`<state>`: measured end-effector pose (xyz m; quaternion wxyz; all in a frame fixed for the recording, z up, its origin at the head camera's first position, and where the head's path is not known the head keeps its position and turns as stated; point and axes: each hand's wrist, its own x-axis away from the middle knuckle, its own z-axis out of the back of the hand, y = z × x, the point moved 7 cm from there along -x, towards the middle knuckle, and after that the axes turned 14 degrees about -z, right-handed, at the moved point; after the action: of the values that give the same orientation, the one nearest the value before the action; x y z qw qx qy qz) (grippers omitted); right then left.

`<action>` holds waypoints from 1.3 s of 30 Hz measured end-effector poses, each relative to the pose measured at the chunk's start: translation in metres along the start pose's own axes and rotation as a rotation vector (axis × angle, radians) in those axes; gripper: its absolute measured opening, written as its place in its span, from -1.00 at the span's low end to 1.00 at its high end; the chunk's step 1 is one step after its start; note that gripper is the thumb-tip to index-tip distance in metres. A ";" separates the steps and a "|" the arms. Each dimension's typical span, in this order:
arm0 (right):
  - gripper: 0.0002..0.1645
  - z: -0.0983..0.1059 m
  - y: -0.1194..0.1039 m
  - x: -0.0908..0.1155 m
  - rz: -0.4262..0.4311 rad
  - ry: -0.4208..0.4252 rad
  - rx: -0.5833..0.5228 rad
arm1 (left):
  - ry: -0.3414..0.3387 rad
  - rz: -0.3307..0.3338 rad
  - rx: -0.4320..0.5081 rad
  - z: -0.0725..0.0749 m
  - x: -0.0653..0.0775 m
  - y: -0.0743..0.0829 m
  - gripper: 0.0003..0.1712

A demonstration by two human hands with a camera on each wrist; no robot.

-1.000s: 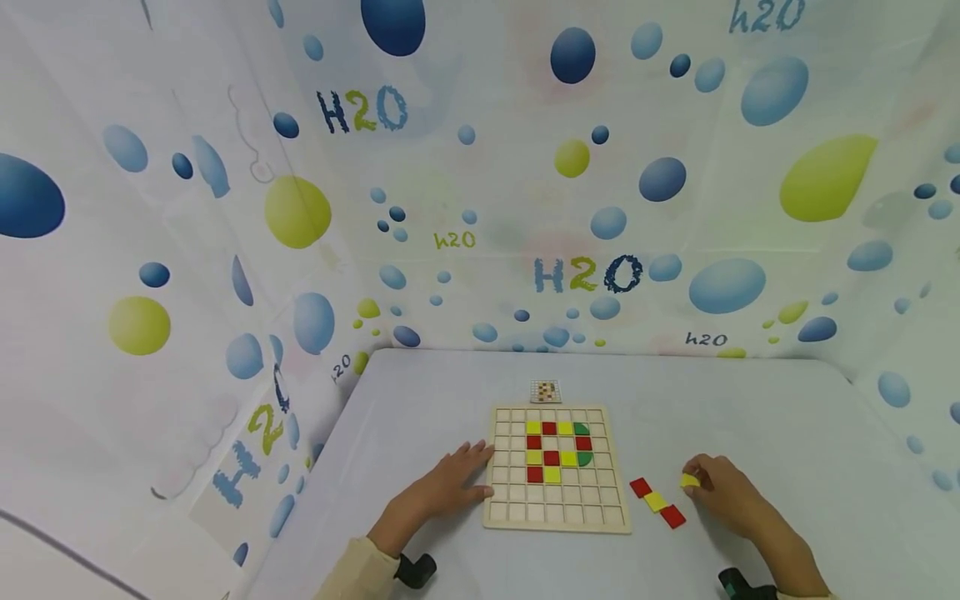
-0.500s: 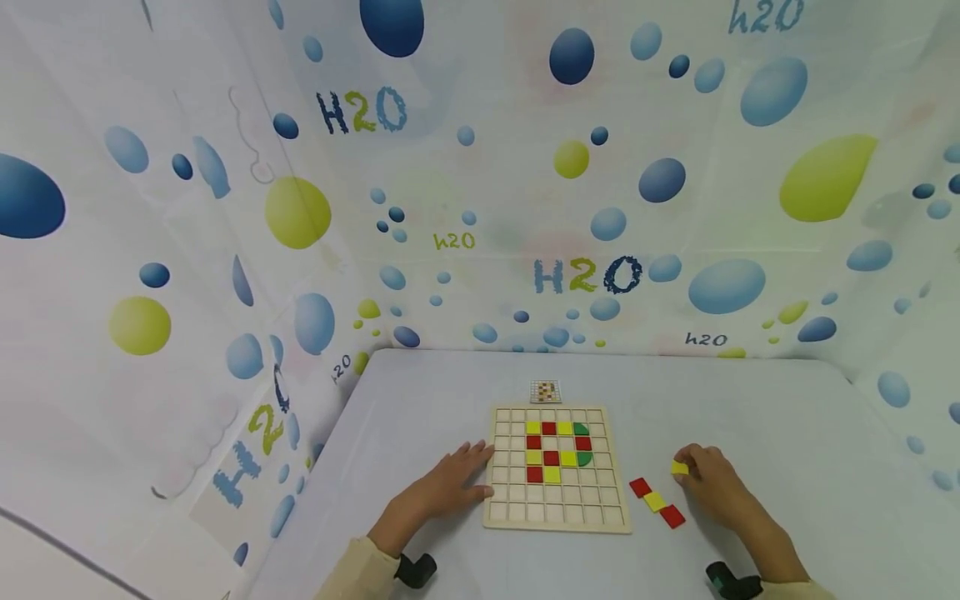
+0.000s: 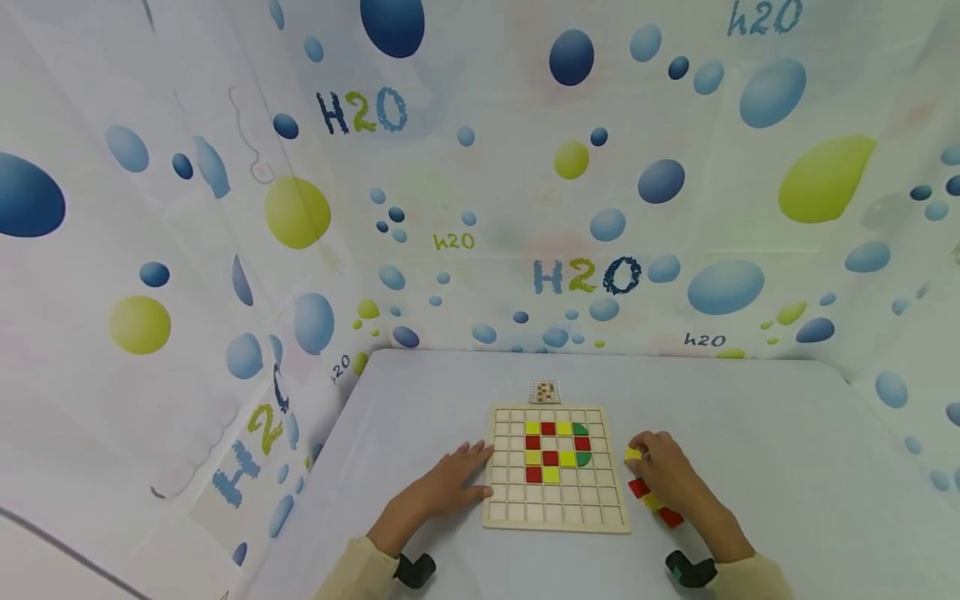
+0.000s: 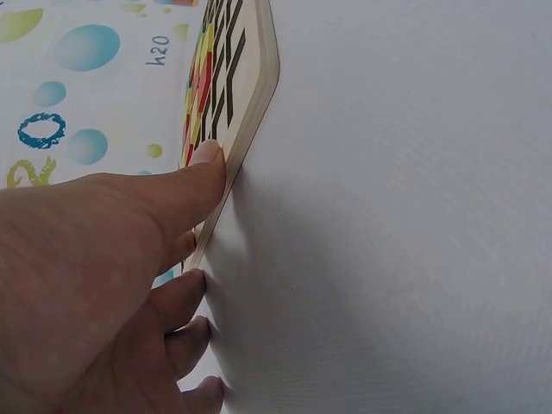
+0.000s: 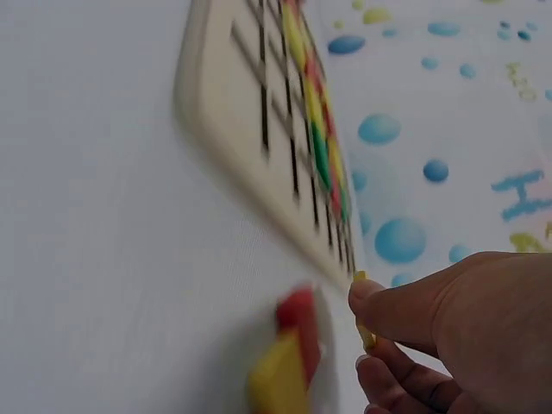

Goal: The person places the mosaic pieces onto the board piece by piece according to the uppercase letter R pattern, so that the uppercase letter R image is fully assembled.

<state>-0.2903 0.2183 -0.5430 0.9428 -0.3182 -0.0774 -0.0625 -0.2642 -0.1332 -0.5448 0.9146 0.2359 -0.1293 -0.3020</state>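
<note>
A wooden grid board [image 3: 517,515] lies on the table, with red, yellow and green tiles set in several of its squares. My left hand [image 3: 450,482] rests at the board's left edge, fingers spread and touching it; in the left wrist view the thumb lies on the rim. Just off the board's right edge, my right hand [image 3: 666,471] pinches a yellow tile [image 3: 632,454] between thumb and fingers. Below that hand lie a red tile [image 3: 638,488], a yellow tile [image 3: 651,502] and another red tile [image 3: 671,517], partly covered by the hand.
Behind the board lies a small card [image 3: 544,392] printed with a grid pattern. A white cloth [image 3: 750,408] covers the table. The surrounding sheet [image 3: 495,167] carries blue and green drops. Black wrist devices sit by both cuffs.
My right hand has moved left toward the board, carrying the yellow tile, and now hangs over the loose tiles. The left hand has stayed where it was.
</note>
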 end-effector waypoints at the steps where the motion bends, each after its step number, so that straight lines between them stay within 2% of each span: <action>1: -0.67 -0.003 -0.008 0.001 0.008 -0.001 -0.005 | 0.000 0.000 0.001 0.000 0.000 0.000 -0.11; 9: -0.73 -0.037 -0.079 0.025 0.135 -0.007 0.028 | 0.003 -0.009 0.023 0.006 0.003 0.008 -0.13; 16: -0.75 -0.071 -0.114 0.049 0.285 -0.054 0.074 | 0.002 -0.008 0.016 0.006 0.004 0.011 -0.12; 25: -0.80 -0.086 -0.122 0.059 0.403 -0.091 0.126 | 0.003 -0.011 0.017 0.007 0.004 0.011 -0.12; 30: -0.82 -0.085 -0.123 0.059 0.431 -0.051 0.164 | 0.005 -0.006 0.019 0.007 0.003 0.008 -0.13; 39: -0.86 -0.082 -0.124 0.061 0.454 -0.041 0.119 | -0.003 0.003 0.015 0.005 0.002 0.006 -0.11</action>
<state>-0.2425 0.0662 -0.5233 0.9480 -0.2725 -0.0265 0.1624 -0.2610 -0.1320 -0.5372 0.9130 0.2421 -0.1333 -0.3001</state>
